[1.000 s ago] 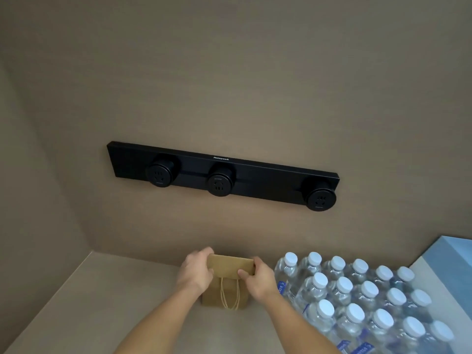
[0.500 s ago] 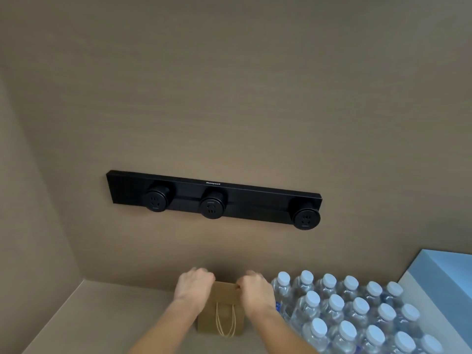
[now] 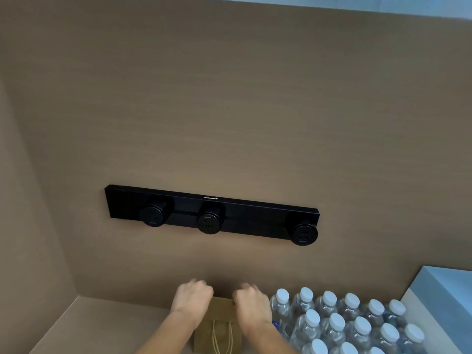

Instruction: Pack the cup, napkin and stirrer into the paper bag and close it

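A small brown paper bag point(image 3: 221, 325) with twine handles stands on the counter at the bottom of the head view, its top folded over. My left hand point(image 3: 192, 297) presses down on the left part of the folded top. My right hand point(image 3: 251, 304) presses on the right part. Both hands curl over the top edge, knuckles up. The cup, napkin and stirrer are not visible; the bag's inside is hidden.
A shrink-wrapped pack of several water bottles point(image 3: 344, 320) with white caps stands right beside the bag. A black socket rail point(image 3: 212, 213) is fixed to the brown wall behind. A light blue box point(image 3: 444, 297) sits at the far right. The beige counter point(image 3: 102, 328) extends left.
The view has tilted upward, so the bag and hands sit lower in frame. Both hands have shifted from gripping the folded top's ends to pressing down over it.
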Action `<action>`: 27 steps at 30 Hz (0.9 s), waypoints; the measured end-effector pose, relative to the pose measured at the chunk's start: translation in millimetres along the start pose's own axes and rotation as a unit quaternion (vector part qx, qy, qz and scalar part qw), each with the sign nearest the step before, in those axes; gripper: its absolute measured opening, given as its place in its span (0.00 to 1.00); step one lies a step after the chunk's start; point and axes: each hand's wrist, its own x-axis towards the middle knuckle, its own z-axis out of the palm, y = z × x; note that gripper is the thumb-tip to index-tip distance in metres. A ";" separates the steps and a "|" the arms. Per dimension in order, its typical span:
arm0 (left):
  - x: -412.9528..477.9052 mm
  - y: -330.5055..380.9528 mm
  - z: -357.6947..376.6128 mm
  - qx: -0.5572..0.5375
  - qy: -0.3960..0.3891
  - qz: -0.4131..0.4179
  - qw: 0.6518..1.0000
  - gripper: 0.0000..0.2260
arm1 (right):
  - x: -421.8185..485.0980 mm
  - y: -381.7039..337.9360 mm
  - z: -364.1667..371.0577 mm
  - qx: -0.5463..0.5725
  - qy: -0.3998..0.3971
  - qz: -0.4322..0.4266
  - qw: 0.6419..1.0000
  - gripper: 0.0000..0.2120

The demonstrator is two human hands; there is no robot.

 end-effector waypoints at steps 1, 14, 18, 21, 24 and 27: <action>0.9 0.3 0.3 0.001 -0.001 0.001 1.000 0.10 | 0.3 0.6 -0.1 0.001 0.000 0.001 1.000 0.12; 6.0 1.9 -3.2 -0.014 -0.015 -0.023 1.000 0.12 | 4.0 -0.8 -3.2 -0.007 0.005 -0.013 1.000 0.14; 5.3 3.5 -7.2 0.010 -0.012 0.008 1.000 0.11 | 4.2 -2.4 -5.3 -0.016 0.011 -0.017 1.000 0.16; 4.4 4.4 -10.6 0.022 -0.013 0.018 1.000 0.11 | 3.6 -2.8 -8.5 -0.023 0.005 -0.020 1.000 0.16; 3.2 5.9 -17.1 0.030 -0.009 0.028 0.999 0.12 | 2.1 -3.6 -12.3 -0.026 0.001 -0.027 0.999 0.16; 2.0 7.1 -24.9 0.030 -0.009 0.032 0.999 0.13 | 0.5 -5.1 -18.0 -0.025 -0.007 -0.028 0.999 0.15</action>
